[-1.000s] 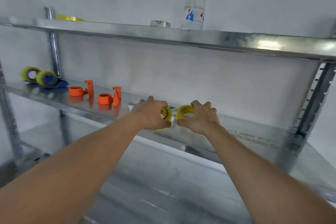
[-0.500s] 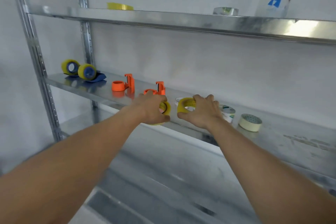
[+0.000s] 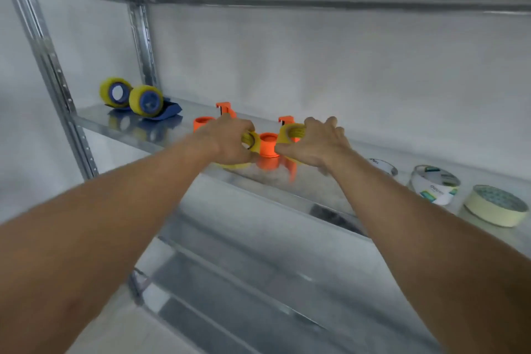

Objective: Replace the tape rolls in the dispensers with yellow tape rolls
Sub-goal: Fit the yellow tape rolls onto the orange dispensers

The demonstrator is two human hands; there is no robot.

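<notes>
Yellow tape filled both hands near the middle of the frame; the left hand (image 3: pixel 230 139) had its fingers curled round a yellow tape roll (image 3: pixel 250 143), gripping it just left of centre, while the right hand (image 3: pixel 313 142) pinched a second yellow tape roll (image 3: pixel 290 133) between thumb and curled fingers, just right of centre; both rolls were held upright on edge, close above the galvanised metal shelf (image 3: pixel 301 190) that crossed the picture from middle left to lower right. Between the two hands stood an orange plastic tape dispenser (image 3: pixel 268 149), its round hub bare and facing up, with each roll just beside it; whether either roll touched it could not be told. Behind the left hand, a second orange plastic dispenser (image 3: pixel 203 123) sat on the same shelf, partly hidden by the knuckles. Toward the left of the frame two blue dispensers loaded with yellow tape (image 3: pixel 135 98) rested side by side near the steel upright (image 3: pixel 51 66). At the lower right edge lay a cream masking-tape roll (image 3: pixel 492 211) flat on the shelf, and beside it a clear tape roll with a white and green label (image 3: pixel 434 185); a further clear roll (image 3: pixel 383 165) showed just past the right forearm.
</notes>
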